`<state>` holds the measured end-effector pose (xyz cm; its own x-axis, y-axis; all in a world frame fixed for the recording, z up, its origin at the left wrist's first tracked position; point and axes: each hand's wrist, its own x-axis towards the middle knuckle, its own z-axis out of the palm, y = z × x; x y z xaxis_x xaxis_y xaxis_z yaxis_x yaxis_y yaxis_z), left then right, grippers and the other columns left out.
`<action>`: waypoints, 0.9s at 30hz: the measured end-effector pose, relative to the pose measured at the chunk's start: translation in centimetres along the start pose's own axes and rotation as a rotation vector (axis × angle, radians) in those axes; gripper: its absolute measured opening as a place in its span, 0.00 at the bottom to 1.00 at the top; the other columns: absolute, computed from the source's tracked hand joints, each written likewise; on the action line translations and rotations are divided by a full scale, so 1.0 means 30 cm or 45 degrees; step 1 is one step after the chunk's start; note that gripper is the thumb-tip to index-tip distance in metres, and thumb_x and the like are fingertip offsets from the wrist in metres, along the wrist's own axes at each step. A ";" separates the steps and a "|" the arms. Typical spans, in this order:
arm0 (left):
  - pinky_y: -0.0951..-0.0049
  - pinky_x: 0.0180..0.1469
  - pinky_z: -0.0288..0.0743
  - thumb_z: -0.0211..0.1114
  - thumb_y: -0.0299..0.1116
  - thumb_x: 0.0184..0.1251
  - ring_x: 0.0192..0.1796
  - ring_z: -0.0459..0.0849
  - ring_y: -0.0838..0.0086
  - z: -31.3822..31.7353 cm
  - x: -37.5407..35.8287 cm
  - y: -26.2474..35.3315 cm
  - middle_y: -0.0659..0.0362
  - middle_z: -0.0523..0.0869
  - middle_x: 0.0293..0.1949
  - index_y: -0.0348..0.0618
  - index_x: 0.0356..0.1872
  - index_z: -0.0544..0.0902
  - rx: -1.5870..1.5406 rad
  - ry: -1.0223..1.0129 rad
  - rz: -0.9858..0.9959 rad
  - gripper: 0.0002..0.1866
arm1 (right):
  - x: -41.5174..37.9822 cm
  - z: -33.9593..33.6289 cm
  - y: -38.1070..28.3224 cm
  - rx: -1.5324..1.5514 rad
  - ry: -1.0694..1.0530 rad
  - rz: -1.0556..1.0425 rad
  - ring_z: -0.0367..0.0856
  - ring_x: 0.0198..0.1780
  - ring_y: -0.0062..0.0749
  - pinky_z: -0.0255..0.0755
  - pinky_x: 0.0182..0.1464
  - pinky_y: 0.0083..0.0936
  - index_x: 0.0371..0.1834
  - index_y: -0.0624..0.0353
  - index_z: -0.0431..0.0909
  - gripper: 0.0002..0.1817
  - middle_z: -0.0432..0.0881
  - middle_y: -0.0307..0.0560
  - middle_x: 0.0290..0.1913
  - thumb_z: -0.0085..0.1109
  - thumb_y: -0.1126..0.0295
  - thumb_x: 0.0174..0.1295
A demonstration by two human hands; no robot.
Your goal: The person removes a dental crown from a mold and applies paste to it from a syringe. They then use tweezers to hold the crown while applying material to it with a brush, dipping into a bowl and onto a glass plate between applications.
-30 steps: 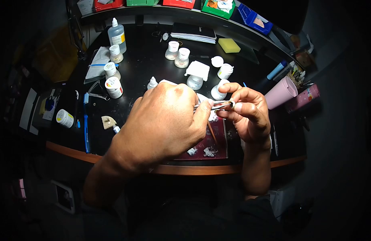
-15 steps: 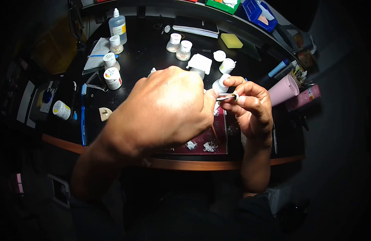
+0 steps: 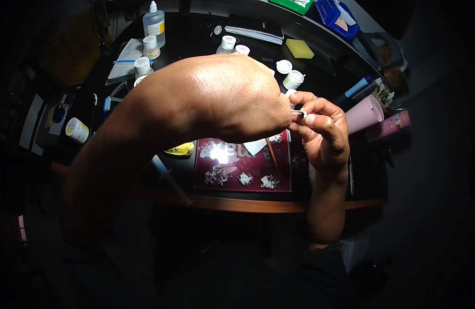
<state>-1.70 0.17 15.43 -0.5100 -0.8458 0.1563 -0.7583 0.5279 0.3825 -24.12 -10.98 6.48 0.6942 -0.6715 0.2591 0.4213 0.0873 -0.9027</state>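
My left hand (image 3: 222, 98) reaches across close to the camera, its back and wrist toward me and most of its fingers hidden. A slim metallic tool (image 3: 297, 112) sticks out from the left fingers; its kind is not clear. My right hand (image 3: 327, 134) pinches a small white-and-dark piece (image 3: 304, 116) between thumb and fingertips, and the tool's end meets that piece. Below the hands lies a dark red glossy plate (image 3: 201, 180) with whitish crumbly heaps (image 3: 245, 178), a folded white paper (image 3: 255, 147) and a thin brown stick (image 3: 272, 155).
White-capped jars (image 3: 293, 79) and a clear bottle (image 3: 154, 28) stand at the back. A yellow sponge (image 3: 299, 49) lies behind, a pink cup (image 3: 364, 114) right. A syringe (image 3: 168, 175) and yellow crumpled item (image 3: 180, 149) lie left of the plate.
My left wrist and forearm have lifted and turned, uncovering more of the plate and the syringe. The right hand stays nearly in place, still pinching the small piece.
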 end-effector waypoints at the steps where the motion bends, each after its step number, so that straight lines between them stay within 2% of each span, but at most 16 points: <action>1: 0.58 0.29 0.76 0.48 0.36 0.75 0.21 0.81 0.58 -0.006 -0.001 0.008 0.42 0.80 0.18 0.28 0.24 0.82 -0.009 -0.008 -0.052 0.24 | 0.000 -0.001 0.002 0.004 0.007 -0.010 0.92 0.45 0.44 0.92 0.50 0.34 0.39 0.74 0.82 0.05 0.81 0.63 0.53 0.61 0.82 0.61; 5: 0.60 0.26 0.75 0.50 0.33 0.72 0.20 0.80 0.63 -0.021 0.016 0.114 0.46 0.80 0.17 0.30 0.24 0.80 0.001 -0.081 -0.614 0.20 | 0.002 -0.005 0.005 0.012 0.016 -0.036 0.92 0.44 0.44 0.92 0.50 0.33 0.39 0.74 0.82 0.05 0.82 0.62 0.53 0.60 0.83 0.62; 7: 0.61 0.25 0.74 0.51 0.34 0.73 0.20 0.80 0.65 -0.027 0.040 0.121 0.47 0.80 0.17 0.30 0.24 0.81 0.052 -0.189 -0.699 0.20 | 0.003 -0.007 0.004 0.004 0.005 -0.042 0.92 0.44 0.43 0.92 0.49 0.33 0.38 0.74 0.82 0.05 0.82 0.63 0.53 0.60 0.83 0.62; 8: 0.63 0.24 0.74 0.51 0.35 0.75 0.20 0.80 0.65 -0.040 0.061 0.102 0.47 0.81 0.17 0.30 0.24 0.81 0.101 -0.279 -0.644 0.22 | 0.004 -0.007 0.006 -0.002 -0.004 -0.044 0.92 0.44 0.43 0.92 0.49 0.33 0.38 0.74 0.82 0.05 0.82 0.63 0.52 0.60 0.83 0.62; 10: 0.65 0.23 0.73 0.51 0.37 0.77 0.20 0.80 0.67 -0.037 0.072 0.051 0.49 0.81 0.17 0.30 0.23 0.83 0.224 -0.277 -0.428 0.24 | 0.003 -0.003 0.008 0.002 -0.004 -0.055 0.92 0.44 0.42 0.92 0.49 0.32 0.38 0.74 0.82 0.05 0.82 0.63 0.52 0.61 0.83 0.62; 11: 0.65 0.23 0.73 0.51 0.38 0.78 0.19 0.80 0.67 -0.002 0.055 0.000 0.49 0.81 0.17 0.31 0.23 0.83 0.297 -0.185 -0.268 0.25 | 0.001 0.002 0.008 0.013 0.005 -0.062 0.92 0.44 0.42 0.92 0.49 0.32 0.39 0.74 0.82 0.05 0.82 0.63 0.52 0.61 0.83 0.62; 13: 0.66 0.22 0.73 0.51 0.38 0.78 0.19 0.80 0.68 0.006 0.043 -0.006 0.51 0.80 0.16 0.31 0.23 0.83 0.313 -0.101 -0.198 0.25 | 0.002 0.004 0.008 0.022 0.011 -0.074 0.92 0.44 0.42 0.92 0.49 0.31 0.39 0.75 0.83 0.05 0.82 0.63 0.52 0.61 0.82 0.62; 17: 0.68 0.22 0.74 0.51 0.36 0.78 0.19 0.81 0.69 -0.027 0.029 0.076 0.52 0.79 0.15 0.32 0.23 0.82 0.103 -0.128 -0.501 0.23 | 0.001 -0.004 0.005 -0.002 0.003 -0.092 0.92 0.44 0.41 0.92 0.49 0.31 0.39 0.75 0.83 0.05 0.83 0.63 0.51 0.62 0.82 0.62; 27: 0.68 0.22 0.73 0.50 0.39 0.81 0.18 0.78 0.72 -0.031 0.062 0.048 0.54 0.78 0.14 0.32 0.22 0.83 0.022 -0.168 -0.435 0.27 | 0.007 -0.009 0.017 -0.005 -0.052 -0.124 0.92 0.44 0.41 0.92 0.50 0.32 0.39 0.74 0.83 0.07 0.83 0.63 0.51 0.66 0.80 0.62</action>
<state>-3.35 -0.72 17.13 -0.2734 -0.9570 -0.0970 -0.8999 0.2189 0.3770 -23.93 -11.27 5.98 0.6732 -0.6463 0.3594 0.4859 0.0203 -0.8738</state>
